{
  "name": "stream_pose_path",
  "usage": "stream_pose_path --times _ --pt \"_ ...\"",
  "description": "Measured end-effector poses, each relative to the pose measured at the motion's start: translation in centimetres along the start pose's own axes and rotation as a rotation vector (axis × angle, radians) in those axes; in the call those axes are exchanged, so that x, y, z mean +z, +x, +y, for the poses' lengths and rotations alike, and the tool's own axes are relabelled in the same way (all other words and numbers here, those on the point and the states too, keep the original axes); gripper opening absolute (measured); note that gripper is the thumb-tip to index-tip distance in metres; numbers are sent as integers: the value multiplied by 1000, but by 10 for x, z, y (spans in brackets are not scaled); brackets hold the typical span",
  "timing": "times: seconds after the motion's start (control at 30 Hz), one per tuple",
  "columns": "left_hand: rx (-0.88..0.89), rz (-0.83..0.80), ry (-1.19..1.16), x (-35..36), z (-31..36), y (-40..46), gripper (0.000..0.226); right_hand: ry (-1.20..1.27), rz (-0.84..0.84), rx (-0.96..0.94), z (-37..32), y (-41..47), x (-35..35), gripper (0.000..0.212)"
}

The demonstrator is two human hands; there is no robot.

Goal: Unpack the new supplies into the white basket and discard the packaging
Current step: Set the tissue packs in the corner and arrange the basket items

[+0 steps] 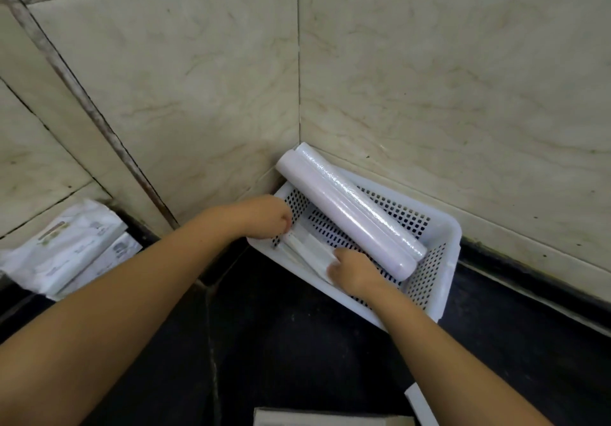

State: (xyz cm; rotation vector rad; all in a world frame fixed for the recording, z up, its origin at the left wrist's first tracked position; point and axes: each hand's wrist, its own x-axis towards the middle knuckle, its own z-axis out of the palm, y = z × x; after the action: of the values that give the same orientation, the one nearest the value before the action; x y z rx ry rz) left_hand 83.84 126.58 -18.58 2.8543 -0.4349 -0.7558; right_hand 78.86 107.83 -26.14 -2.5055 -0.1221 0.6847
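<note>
A white perforated basket (441,227) stands in the corner of a dark counter against beige tiled walls. Two long rolls of clear film (347,210) lie side by side across it, their far ends sticking out over its back rim. A flat white packet (305,248) lies along the basket's near left side. My left hand (266,217) is closed on the packet's far end at the basket's left rim. My right hand (353,270) grips the packet's near end inside the basket, just beside the rolls.
Several white printed packets (66,247) are stacked at the left on the counter against the wall. A white box edge (317,419) shows at the bottom middle, and a white sheet corner (420,402) at bottom right. The dark counter (264,343) lies between my arms.
</note>
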Motion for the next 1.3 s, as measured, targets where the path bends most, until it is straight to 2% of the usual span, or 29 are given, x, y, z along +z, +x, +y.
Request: stream_pose_path --times 0.07,0.1,0.2,0.23,0.3,0.37,0.47,0.57,0.67,0.73,0.77,0.83,0.97,1.07,1.3 --pt "67 195 1 11 13 -2 31 -82 7 -2 -3 2 0 29" --pt "108 189 -20 21 20 0 32 -108 3 -2 -5 2 0 32" --pt "135 -66 -79 51 35 8 29 -203 24 -21 -5 -4 -4 15" --pt "104 -116 -103 57 36 11 32 -209 75 -50 -3 -7 -9 17" --pt "44 -143 -167 60 34 15 39 -151 285 -130 4 -9 -23 25" --pt "57 -179 -159 58 33 19 39 -121 501 -198 12 -6 -36 37" --pt "95 -191 -70 52 35 19 33 -314 482 -151 16 2 -39 57" --pt "110 -17 -78 46 39 20 31 -398 502 -126 14 10 -33 56" --pt "216 187 -51 42 43 26 27 -276 569 -190 18 8 -40 55" --pt "303 312 64 43 48 30 20 -172 647 -255 22 1 -54 56" --pt "378 374 136 45 52 35 21 -127 693 -280 25 -2 -63 56" --pt "484 438 279 51 66 51 42 -85 755 -295 32 -5 -83 53" --pt "348 391 382 43 91 74 59 -102 734 -246 41 -1 -107 54" --pt "277 364 450 45 89 71 58 -153 680 -274 44 5 -104 53" --pt "231 304 403 69 76 26 57 -193 550 -269 47 23 -79 57"
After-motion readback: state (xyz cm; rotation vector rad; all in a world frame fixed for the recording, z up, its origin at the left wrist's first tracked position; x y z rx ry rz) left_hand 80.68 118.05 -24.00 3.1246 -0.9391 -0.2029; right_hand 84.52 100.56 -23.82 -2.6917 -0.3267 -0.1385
